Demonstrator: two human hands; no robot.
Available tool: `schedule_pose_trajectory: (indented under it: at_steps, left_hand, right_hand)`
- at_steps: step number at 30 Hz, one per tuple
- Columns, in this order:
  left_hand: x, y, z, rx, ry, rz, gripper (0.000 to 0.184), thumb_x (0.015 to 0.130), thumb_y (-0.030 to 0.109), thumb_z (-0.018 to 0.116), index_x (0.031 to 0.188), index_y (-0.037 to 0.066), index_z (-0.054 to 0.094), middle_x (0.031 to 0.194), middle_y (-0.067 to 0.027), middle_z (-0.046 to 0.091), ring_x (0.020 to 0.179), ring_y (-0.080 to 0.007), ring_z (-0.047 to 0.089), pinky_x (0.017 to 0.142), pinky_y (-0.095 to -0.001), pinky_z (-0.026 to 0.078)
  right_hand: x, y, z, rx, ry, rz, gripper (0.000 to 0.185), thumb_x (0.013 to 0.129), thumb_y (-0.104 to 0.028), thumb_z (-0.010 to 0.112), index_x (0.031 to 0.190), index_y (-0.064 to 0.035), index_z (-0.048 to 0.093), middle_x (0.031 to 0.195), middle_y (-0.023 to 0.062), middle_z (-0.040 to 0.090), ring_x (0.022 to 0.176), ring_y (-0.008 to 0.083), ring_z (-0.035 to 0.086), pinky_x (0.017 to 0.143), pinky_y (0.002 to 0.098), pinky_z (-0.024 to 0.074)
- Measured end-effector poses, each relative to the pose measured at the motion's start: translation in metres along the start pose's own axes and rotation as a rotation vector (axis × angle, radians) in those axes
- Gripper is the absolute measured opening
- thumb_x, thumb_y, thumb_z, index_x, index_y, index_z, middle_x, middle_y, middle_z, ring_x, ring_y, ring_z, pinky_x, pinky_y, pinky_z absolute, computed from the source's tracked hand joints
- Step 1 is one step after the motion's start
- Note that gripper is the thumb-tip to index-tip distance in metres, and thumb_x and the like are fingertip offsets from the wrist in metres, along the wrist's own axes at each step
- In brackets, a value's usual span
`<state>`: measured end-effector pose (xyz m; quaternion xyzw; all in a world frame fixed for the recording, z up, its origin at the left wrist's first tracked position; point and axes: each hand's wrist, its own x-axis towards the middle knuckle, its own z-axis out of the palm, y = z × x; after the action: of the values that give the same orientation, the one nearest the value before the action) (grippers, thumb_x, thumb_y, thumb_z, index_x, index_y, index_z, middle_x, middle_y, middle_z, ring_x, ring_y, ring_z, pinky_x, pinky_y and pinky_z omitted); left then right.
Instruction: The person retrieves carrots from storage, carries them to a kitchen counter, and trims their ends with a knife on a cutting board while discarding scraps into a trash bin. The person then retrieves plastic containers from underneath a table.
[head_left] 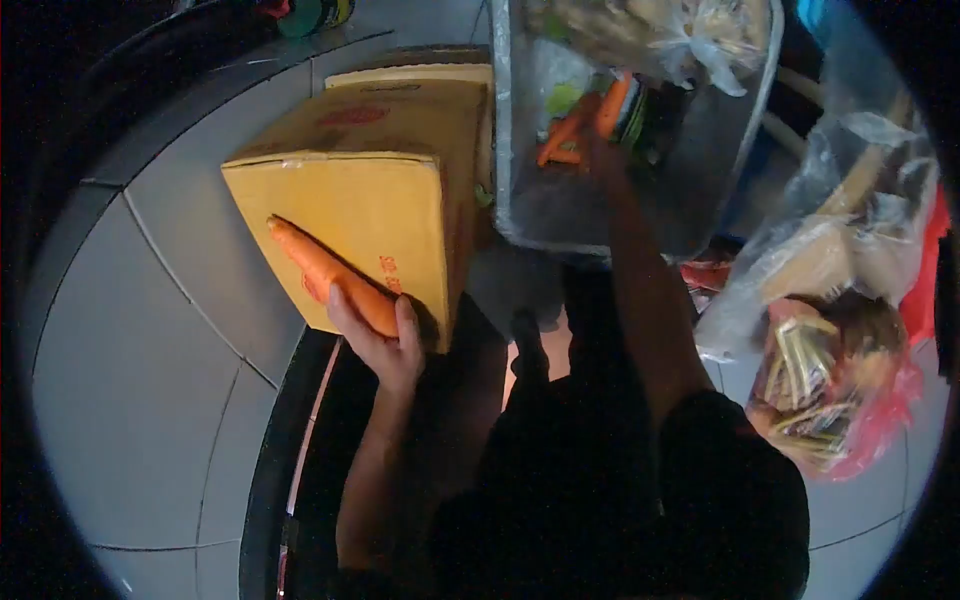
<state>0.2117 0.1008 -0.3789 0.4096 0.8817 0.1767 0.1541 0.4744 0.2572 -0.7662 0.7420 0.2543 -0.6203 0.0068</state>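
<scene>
Well, from where I stand, the person's left hand (380,345) has a big carrot (330,268) by its thick end, fingers and thumb curled around it only as far as the carrot's width allows. That carrot slants up and away toward its narrow tip, just above the yellowish front of a cardboard box (365,190); I can't tell whether it touches the cardboard. Red print shows on the box's front and top.

Meanwhile the right hand (597,148) is down inside a grey bin (512,200) beside the box, right among some more carrots (615,105). It's dim in there, so I can't tell how far those fingers are open or whether they have hold of anything. Near the carrots lies a bit of pale green leaf (565,97), and at the far end of the bin sits a knotted clear bag (690,45) with something pale inside.

Over to the person's right, a large clear plastic bag (860,225) lies against a pinkish bag (870,430), with yellowish stalks (800,362) showing through the plastic. Light grey tiles (130,400) spread out on the left.
</scene>
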Motion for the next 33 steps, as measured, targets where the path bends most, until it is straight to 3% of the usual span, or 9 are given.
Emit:
schedule_pose_trajectory:
  at_steps: [5,7,12,18,21,24,27,31,33]
  left_hand:
    - [0.007,0.000,-0.002,0.031,0.003,0.064,0.072,0.083,0.016,0.065,0.140,-0.007,0.026,0.137,-0.0273,0.034,0.129,-0.0423,0.032,0.109,-0.0472,0.022]
    - [0.010,0.008,-0.006,0.010,-0.003,0.048,0.073,0.084,0.020,0.065,0.140,-0.005,0.027,0.138,-0.0285,0.033,0.129,-0.0431,0.032,0.109,-0.0476,0.022]
    - [0.007,0.010,-0.008,-0.065,0.039,0.011,0.066,0.086,0.019,0.064,0.140,-0.002,0.032,0.139,-0.0280,0.033,0.129,-0.0426,0.032,0.109,-0.0465,0.023]
    - [-0.002,-0.003,-0.032,-0.451,0.198,-0.356,0.047,0.096,0.027,0.049,0.133,-0.002,0.043,0.134,-0.0172,0.043,0.125,-0.0261,0.041,0.102,-0.0365,0.034]
    - [-0.006,-0.015,-0.031,-1.117,0.305,-0.579,0.046,0.099,0.034,0.043,0.128,-0.001,0.049,0.119,-0.0134,0.051,0.109,-0.0236,0.049,0.098,-0.0377,0.036]
    - [0.014,0.016,-0.050,-0.983,0.100,-0.702,0.060,0.097,0.049,0.041,0.131,0.000,0.044,0.123,-0.0119,0.051,0.110,-0.0221,0.052,0.094,-0.0362,0.043]
    - [0.027,0.013,-0.033,-0.778,0.000,-0.851,0.085,0.080,0.047,0.070,0.136,-0.007,0.035,0.130,-0.0201,0.039,0.114,-0.0262,0.049,0.092,-0.0353,0.047]
    - [0.039,0.011,-0.007,-0.481,0.116,-0.827,0.110,0.059,0.049,0.084,0.137,-0.007,0.031,0.141,-0.0251,0.019,0.128,-0.0343,0.033,0.105,-0.0414,0.034]
    - [0.041,0.017,-0.008,-0.386,0.121,-0.862,0.114,0.054,0.048,0.086,0.138,-0.006,0.031,0.142,-0.0266,0.017,0.130,-0.0363,0.029,0.108,-0.0425,0.031]
  right_hand:
    - [-0.214,-0.068,-0.032,0.213,-0.048,-0.016,0.029,0.086,-0.031,0.059,0.097,-0.0043,0.064,0.084,0.0017,0.057,0.073,0.0130,0.052,0.067,0.0299,0.0459]
    - [-0.274,-0.055,-0.038,0.462,-0.062,-0.280,0.026,0.081,-0.021,0.062,0.098,-0.0016,0.063,0.088,0.0049,0.058,0.080,0.0160,0.056,0.070,0.0308,0.0464]
    - [-0.420,-0.131,-0.038,-0.215,0.060,-1.020,0.045,0.062,-0.009,0.076,0.102,-0.0012,0.056,0.107,0.0119,0.052,0.091,0.0255,0.058,0.075,0.0333,0.0489]
    - [-0.449,-0.171,0.033,-0.354,-0.121,-1.336,0.046,0.055,-0.012,0.076,0.096,0.0002,0.061,0.110,0.0121,0.049,0.108,0.0339,0.048,0.091,0.0462,0.0408]
    - [-0.429,-0.157,0.073,-0.488,-0.178,-1.443,0.049,0.056,-0.013,0.073,0.101,0.0022,0.060,0.114,0.0118,0.048,0.116,0.0386,0.041,0.096,0.0515,0.0358]
    - [-0.410,-0.139,0.092,-0.606,-0.210,-1.561,0.052,0.062,-0.006,0.066,0.111,0.0051,0.058,0.119,0.0130,0.047,0.127,0.0430,0.032,0.105,0.0532,0.0298]
    - [-0.402,-0.138,0.079,-0.480,-0.360,-1.571,0.046,0.062,-0.002,0.063,0.108,0.0061,0.059,0.126,0.0135,0.045,0.133,0.0432,0.027,0.110,0.0494,0.0271]
    - [-0.398,-0.140,0.052,-0.210,-0.835,-1.510,0.031,0.065,0.004,0.057,0.094,-0.0002,0.064,0.117,0.0152,0.056,0.124,0.0357,0.046,0.106,0.0424,0.0357]
    - [-0.382,-0.129,0.044,0.019,-0.740,-1.243,0.022,0.069,0.006,0.057,0.088,-0.0035,0.064,0.100,0.0106,0.064,0.102,0.0260,0.061,0.092,0.0353,0.0469]
